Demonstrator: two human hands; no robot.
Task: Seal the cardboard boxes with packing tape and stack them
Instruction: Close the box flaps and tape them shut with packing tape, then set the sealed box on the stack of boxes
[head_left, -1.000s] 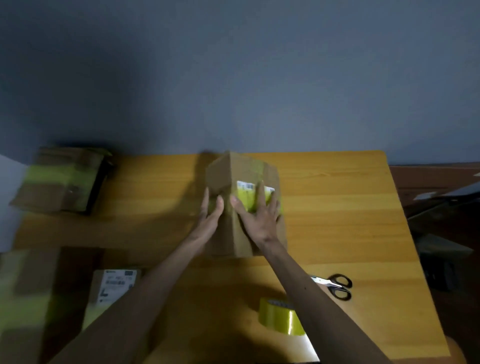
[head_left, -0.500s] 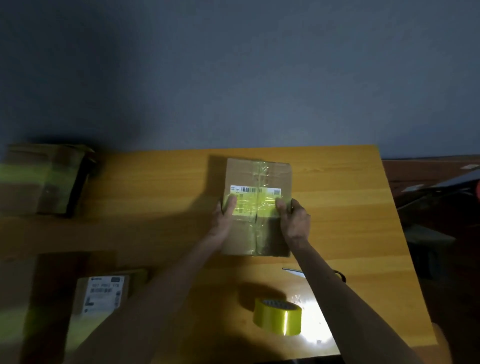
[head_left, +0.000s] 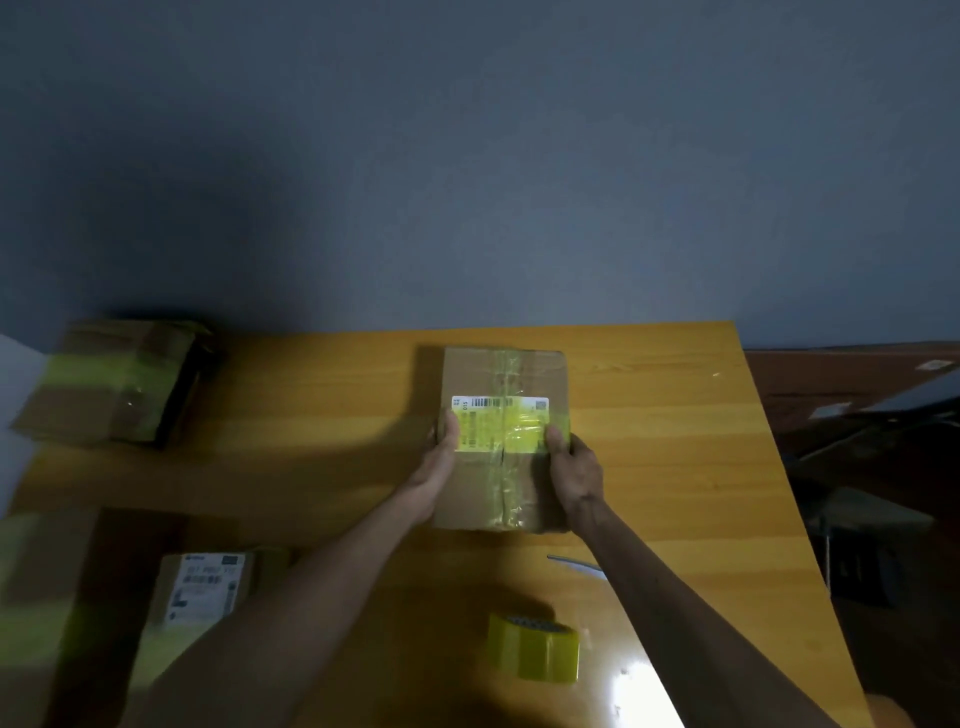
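Cardboard is clamped between the curled fingers (head_left: 451, 426) of the left hand (head_left: 439, 460) and right hand (head_left: 574, 467), each gripping one side of the taped box (head_left: 501, 374), thumbs on top. It lies flat on the wooden surface (head_left: 675, 441). Nearer than this box are one tape roll (head_left: 535, 647) and one scissor blade (head_left: 574, 564). Left of it are three more: a far box (head_left: 114, 384), a labelled box (head_left: 205, 587) and a blurred box (head_left: 36, 597).

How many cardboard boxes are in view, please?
3: the centre box gripped by the left hand and right hand, the far-left box, the labelled near-left box. A blurred shape beside it may be a fourth.
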